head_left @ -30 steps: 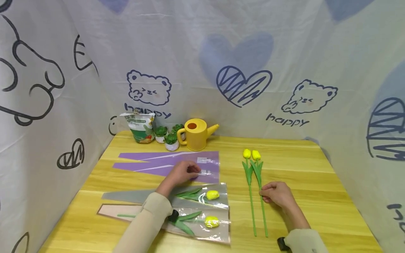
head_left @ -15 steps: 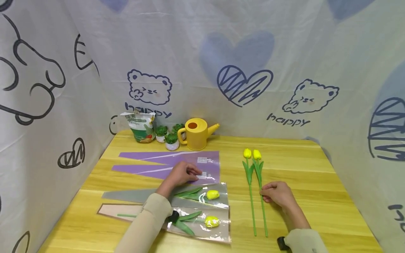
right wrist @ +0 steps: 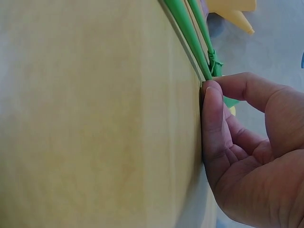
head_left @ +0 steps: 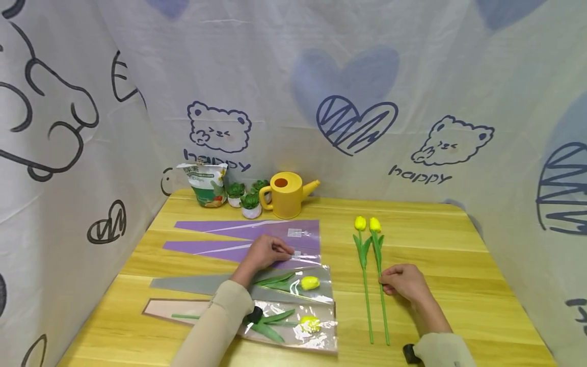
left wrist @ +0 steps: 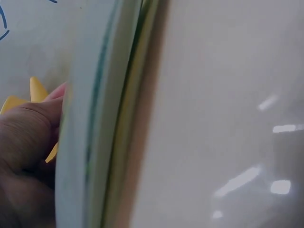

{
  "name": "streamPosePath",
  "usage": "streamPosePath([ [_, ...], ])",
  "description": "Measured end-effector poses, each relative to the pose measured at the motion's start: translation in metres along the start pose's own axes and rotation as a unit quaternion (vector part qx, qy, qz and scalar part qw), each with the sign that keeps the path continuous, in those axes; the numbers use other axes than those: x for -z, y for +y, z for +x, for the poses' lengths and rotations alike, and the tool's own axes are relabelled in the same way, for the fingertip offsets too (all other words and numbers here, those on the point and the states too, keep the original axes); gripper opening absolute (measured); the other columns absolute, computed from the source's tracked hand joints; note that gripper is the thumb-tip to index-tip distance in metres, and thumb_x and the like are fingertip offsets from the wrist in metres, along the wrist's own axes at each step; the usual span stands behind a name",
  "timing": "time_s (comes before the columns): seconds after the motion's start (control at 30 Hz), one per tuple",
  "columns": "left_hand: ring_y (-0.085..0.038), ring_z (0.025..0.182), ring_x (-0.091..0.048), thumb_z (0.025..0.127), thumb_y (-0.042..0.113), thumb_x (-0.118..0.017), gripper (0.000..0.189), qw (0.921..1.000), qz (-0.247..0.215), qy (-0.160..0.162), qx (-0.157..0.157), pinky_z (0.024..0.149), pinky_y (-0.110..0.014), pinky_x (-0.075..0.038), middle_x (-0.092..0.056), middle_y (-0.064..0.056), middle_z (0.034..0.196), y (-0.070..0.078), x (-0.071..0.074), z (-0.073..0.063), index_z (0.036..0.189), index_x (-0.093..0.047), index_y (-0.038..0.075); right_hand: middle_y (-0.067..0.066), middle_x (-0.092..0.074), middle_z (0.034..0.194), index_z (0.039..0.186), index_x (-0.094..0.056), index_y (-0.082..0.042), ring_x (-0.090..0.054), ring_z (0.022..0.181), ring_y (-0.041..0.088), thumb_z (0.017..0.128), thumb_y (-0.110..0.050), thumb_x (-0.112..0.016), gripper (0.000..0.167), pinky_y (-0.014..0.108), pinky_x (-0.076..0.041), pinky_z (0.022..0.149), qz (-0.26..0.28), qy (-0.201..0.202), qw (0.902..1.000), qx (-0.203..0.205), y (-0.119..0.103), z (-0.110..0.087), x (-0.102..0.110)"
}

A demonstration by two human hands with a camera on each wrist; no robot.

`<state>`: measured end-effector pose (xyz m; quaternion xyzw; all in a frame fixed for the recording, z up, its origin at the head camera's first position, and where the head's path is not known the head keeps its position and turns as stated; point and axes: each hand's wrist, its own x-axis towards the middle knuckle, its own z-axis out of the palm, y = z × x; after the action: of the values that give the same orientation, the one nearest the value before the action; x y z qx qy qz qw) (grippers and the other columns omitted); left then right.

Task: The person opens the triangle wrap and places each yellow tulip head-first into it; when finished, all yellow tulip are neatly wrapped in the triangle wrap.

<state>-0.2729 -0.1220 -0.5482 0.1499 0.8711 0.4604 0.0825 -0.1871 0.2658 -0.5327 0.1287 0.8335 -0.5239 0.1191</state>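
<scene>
My left hand [head_left: 266, 251] pinches the lower purple flower sleeve [head_left: 213, 247] near its small printed label, thumb and fingers together; another purple flower sleeve [head_left: 215, 226] lies just beyond it. In the left wrist view, plastic covers the fingertips. With thumb and index finger, my right hand [head_left: 404, 280] pinches the green stem of the right-hand yellow tulip [head_left: 375, 225]. Beside it a second yellow tulip [head_left: 360, 223] lies nearly parallel. Under my left forearm are a grey sleeve [head_left: 183, 283] and a pale pink, brown-edged sleeve [head_left: 160, 308], each with a yellow tulip inside.
Along the back of the wooden table [head_left: 435, 234] stand a yellow watering can [head_left: 288, 199], several small potted succulents [head_left: 250, 204] and a green-and-white bag [head_left: 210, 189]. A white printed cloth [head_left: 275, 76] hangs behind and at both sides.
The lower purple sleeve has shifted slightly toward me, apart from the upper one. The right-hand tulip's head has tilted slightly rightward. Both hands keep nearly the same places.
</scene>
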Motion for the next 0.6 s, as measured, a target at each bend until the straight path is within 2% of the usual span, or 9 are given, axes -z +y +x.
streamPosePath([
  [0.2,-0.006,0.076,-0.072,0.085,0.013,-0.086,0.012,0.9998,-0.014,0.006,0.016,0.072,-0.024,-0.056,-0.081,-0.003,0.089,-0.0018,-0.0012,0.0015,0.096,-0.083,0.011,0.013,-0.071,0.085,0.107,-0.068,0.011,-0.069,0.069,0.016,0.092,-0.005,-0.074,0.023,0.029,-0.061,0.062,-0.002,0.000,1.0000,0.001,-0.0002,-0.0008,0.0008],
  [0.6,-0.006,0.075,-0.069,0.086,0.009,-0.084,0.016,0.9933,-0.106,0.014,0.043,0.067,-0.019,-0.051,-0.081,-0.008,0.092,-0.0067,0.0013,0.0027,0.101,-0.080,0.004,0.014,-0.071,0.086,0.108,-0.067,0.012,-0.069,0.070,0.017,0.093,-0.005,-0.072,0.023,0.030,-0.061,0.063,0.002,-0.003,1.0000,-0.003,-0.0028,-0.0022,0.0010],
])
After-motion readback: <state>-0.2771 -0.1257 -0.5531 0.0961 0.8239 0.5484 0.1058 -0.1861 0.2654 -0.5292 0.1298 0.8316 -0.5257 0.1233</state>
